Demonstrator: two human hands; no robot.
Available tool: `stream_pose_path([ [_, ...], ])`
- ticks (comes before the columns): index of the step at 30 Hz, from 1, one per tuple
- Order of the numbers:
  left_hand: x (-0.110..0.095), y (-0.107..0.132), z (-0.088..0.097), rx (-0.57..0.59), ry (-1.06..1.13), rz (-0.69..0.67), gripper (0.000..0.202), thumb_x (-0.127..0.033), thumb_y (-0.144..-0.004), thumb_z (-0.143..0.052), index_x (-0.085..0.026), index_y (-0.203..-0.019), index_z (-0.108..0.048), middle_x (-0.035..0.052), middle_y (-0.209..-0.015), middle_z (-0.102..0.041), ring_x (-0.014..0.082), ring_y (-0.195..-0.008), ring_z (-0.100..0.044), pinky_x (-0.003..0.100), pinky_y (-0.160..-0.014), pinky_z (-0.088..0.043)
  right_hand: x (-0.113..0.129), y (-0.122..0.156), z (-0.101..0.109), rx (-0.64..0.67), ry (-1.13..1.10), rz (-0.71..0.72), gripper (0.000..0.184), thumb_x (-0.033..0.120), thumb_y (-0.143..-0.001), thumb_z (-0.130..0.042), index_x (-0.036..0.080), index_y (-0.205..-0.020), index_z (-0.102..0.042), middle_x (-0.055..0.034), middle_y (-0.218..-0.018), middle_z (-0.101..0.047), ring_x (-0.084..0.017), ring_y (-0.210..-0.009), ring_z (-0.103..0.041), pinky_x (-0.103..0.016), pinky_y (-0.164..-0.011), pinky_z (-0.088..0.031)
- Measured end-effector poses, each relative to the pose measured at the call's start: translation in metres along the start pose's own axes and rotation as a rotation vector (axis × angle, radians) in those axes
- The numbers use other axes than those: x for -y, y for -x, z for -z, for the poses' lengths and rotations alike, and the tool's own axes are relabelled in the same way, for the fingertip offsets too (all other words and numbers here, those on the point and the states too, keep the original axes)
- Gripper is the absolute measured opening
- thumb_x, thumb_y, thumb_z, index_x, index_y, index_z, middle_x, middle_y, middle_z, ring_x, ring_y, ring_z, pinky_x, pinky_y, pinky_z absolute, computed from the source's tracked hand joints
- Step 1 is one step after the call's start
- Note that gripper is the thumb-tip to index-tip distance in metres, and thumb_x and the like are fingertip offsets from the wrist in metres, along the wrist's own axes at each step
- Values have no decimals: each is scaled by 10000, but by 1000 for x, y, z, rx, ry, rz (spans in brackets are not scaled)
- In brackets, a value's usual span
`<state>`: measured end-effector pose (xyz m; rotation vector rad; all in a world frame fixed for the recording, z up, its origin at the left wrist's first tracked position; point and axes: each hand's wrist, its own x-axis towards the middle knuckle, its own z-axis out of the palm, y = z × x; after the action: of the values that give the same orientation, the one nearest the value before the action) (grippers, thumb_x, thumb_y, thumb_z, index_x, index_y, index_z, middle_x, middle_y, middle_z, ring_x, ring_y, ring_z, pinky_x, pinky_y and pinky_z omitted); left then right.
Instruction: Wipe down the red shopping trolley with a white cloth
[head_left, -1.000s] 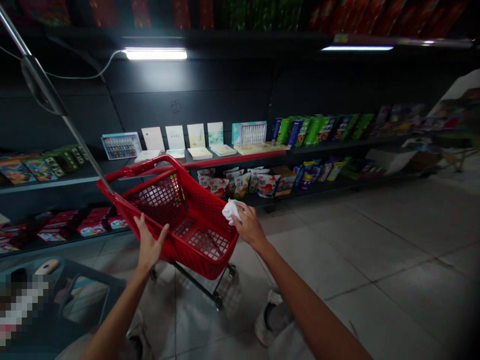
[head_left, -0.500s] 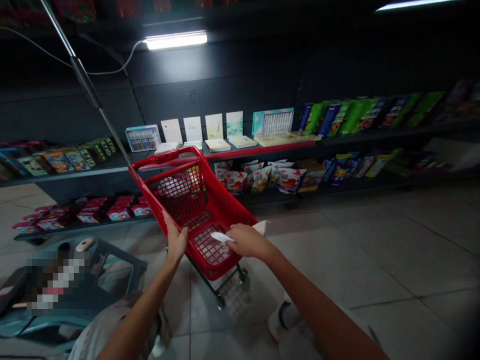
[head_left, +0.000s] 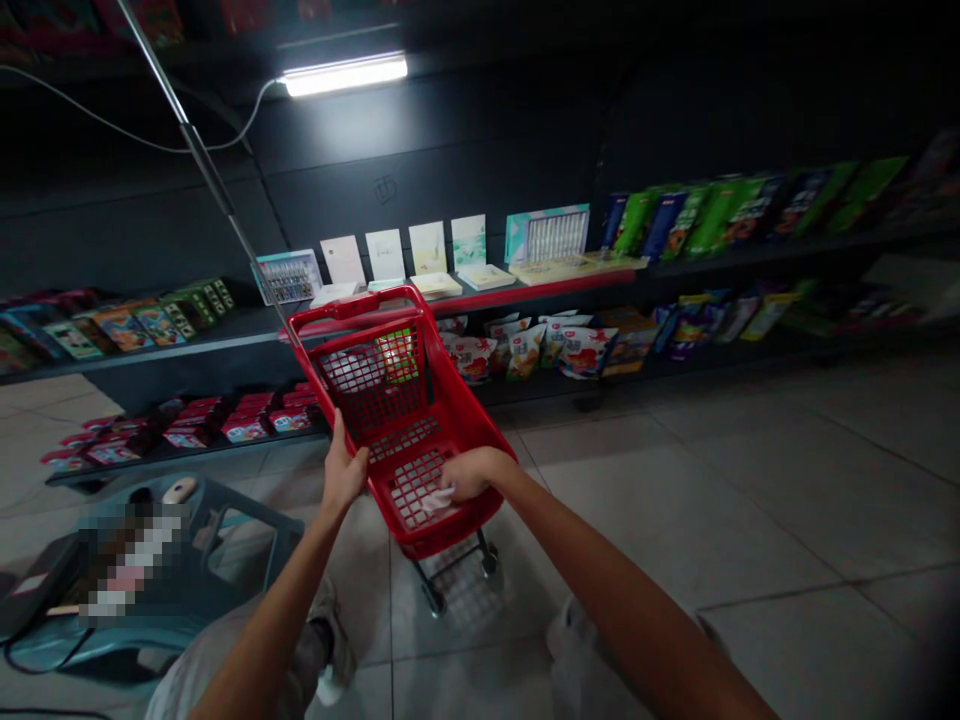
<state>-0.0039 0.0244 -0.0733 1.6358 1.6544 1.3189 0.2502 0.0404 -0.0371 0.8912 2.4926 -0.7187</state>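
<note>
A small red shopping cart [head_left: 469, 415] with a gridded basket stands in front of me, tilted a little in view. My left hand [head_left: 345, 472] grips its left rim, thumb on the inner side and fingers partly hidden outside. Inside the basket, near the front right corner, my right hand [head_left: 471, 474] is closed on a white cloth or tissue [head_left: 439, 499]; which of the two I cannot tell. The white piece lies against the basket's gridded floor. A metal pole [head_left: 206, 165] rises at the cart's left rear.
Behind the cart runs a dark shelf with books [head_left: 386, 256], boxed sets [head_left: 547, 236] and snack bags [head_left: 592, 350]. A lamp tube [head_left: 345, 74] glows above. At lower left stands a grey-blue plastic stool [head_left: 259, 530] with items on it, partly blurred out.
My right hand has moved from the cart's right rim down into the basket with the white piece. The left hand stays on the left rim. The view has shifted slightly.
</note>
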Motion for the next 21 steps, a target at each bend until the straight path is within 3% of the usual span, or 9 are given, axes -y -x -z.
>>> stream_pose_path([
  [2,-3,2,-5,-6,-26,1,945,-178,-811,-575,-212,-1654,-150,33,-1635,-407,247,-1505,-392,431,-1273,-270,-10,1,2,102,129,-170,239,186,-854,-641,84,-1024,-775,-134,-959,-754,-224,-808,-695,-295,-677,-493],
  [4,-4,4,-10,-10,-36,-18,935,-170,-814,-566,-214,-1653,-157,34,-1654,-369,245,-1511,-382,434,-1271,-275,-9,-3,1,140,212,-240,319,218,-840,-634,87,-1093,-778,-166,-1049,-758,-234,-854,-706,-289,-675,-475],
  [10,0,3,-12,26,-34,-60,934,-175,-821,-549,-223,-1656,-135,14,-1684,-300,224,-1537,-328,388,-1279,-246,29,-32,-15,-54,-33,59,421,453,-917,-585,124,-1112,-760,-106,-976,-768,-163,-696,-637,-243,-575,-384],
  [14,0,-3,0,89,-73,-52,926,-185,-815,-550,-196,-1653,-154,25,-1667,-340,234,-1507,-388,392,-1264,-287,28,-16,-9,35,-40,176,289,275,-922,-559,153,-1091,-759,-49,-940,-756,-125,-688,-587,-217,-601,-371],
  [16,-1,-6,5,97,-91,-55,917,-185,-807,-556,-181,-1646,-187,32,-1654,-368,241,-1497,-406,396,-1257,-304,19,5,-1,104,-26,112,277,211,-888,-581,183,-1091,-768,-25,-910,-749,-124,-689,-584,-216,-604,-365],
  [18,-3,-8,8,86,-101,-56,913,-191,-800,-574,-178,-1640,-216,38,-1591,-474,250,-1447,-479,407,-1223,-372,13,27,5,113,-8,-50,257,210,-845,-640,197,-1057,-784,-26,-906,-750,-134,-687,-597,-224,-599,-361],
  [21,-6,-11,9,71,-131,-50,905,-209,-796,-608,-186,-1630,-257,36,-1432,-641,262,-1331,-598,416,-1147,-474,15,48,7,8,25,-232,213,316,-835,-704,190,-977,-800,-70,-945,-756,-168,-737,-635,-243,-611,-373],
])
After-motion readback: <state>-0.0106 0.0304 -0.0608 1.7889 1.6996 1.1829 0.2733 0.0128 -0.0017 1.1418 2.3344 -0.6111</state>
